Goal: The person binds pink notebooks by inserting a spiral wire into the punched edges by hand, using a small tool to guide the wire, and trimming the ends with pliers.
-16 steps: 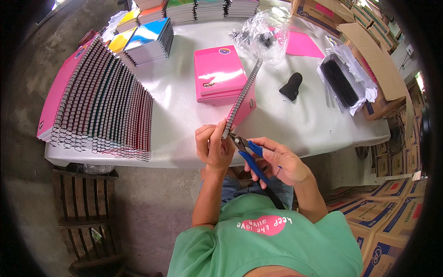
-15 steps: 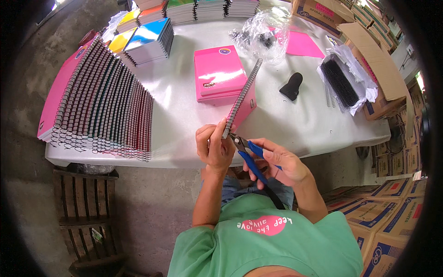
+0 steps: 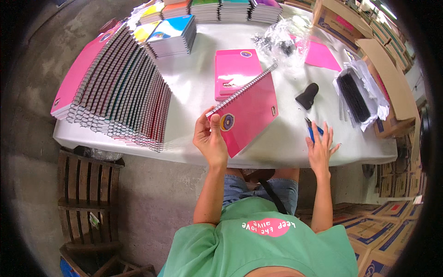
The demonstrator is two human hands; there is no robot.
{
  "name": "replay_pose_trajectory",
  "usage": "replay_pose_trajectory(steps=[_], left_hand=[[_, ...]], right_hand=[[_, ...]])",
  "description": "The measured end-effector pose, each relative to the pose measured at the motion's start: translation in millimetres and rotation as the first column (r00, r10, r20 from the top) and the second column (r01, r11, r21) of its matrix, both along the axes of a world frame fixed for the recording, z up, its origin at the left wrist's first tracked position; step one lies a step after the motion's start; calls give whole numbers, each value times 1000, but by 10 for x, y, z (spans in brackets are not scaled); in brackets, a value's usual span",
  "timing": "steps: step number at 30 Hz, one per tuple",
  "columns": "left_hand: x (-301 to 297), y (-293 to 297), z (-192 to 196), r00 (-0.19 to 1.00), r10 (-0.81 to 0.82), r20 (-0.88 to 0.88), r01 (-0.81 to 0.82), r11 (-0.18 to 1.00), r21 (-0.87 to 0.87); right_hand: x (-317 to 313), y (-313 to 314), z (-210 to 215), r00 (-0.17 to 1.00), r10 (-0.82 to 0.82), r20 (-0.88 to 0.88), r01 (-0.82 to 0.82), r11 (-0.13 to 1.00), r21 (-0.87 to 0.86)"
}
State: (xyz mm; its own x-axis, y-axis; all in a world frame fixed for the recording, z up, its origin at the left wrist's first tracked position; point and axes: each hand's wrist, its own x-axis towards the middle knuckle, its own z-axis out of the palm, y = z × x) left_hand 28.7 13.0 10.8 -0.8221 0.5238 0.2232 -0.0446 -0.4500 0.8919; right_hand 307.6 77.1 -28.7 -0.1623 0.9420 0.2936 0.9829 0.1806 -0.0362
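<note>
Blue-handled cutters (image 3: 311, 132) have gone from the right hand (image 3: 319, 152) onto the counter (image 3: 191, 83), and the pink notebook (image 3: 251, 111) has turned from edge-on to show me its cover. Remotely, I see grey concrete floor (image 3: 152, 194) around that white-covered counter. Brown cartons (image 3: 376, 226) at the right carry dark blue printing and reddish label patches. A big leaning stack of spiral-bound notebooks (image 3: 122, 83) fills the counter's left end. Tilted in the air before a small pink pile (image 3: 237, 64), the notebook has a glossy cover with a round doughnut emblem, a small dark label and a wire coil along its upper edge. My left hand (image 3: 211, 138) pinches its near corner; the right fingers spread, released, by the cutters; contact I cannot tell.
</note>
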Motion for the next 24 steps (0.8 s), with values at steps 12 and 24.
replay_pose_trajectory(steps=[12, 24], left_hand=[[-104, -317, 227, 998, -64, -27, 67, 988, 142], [-462, -903, 1198, 763, 415, -495, -96, 830, 549]], right_hand=[[-964, -118, 145, -342, -187, -921, -632, 771, 78], [-1422, 7, 1130, -530, -114, -840, -652, 688, 318]])
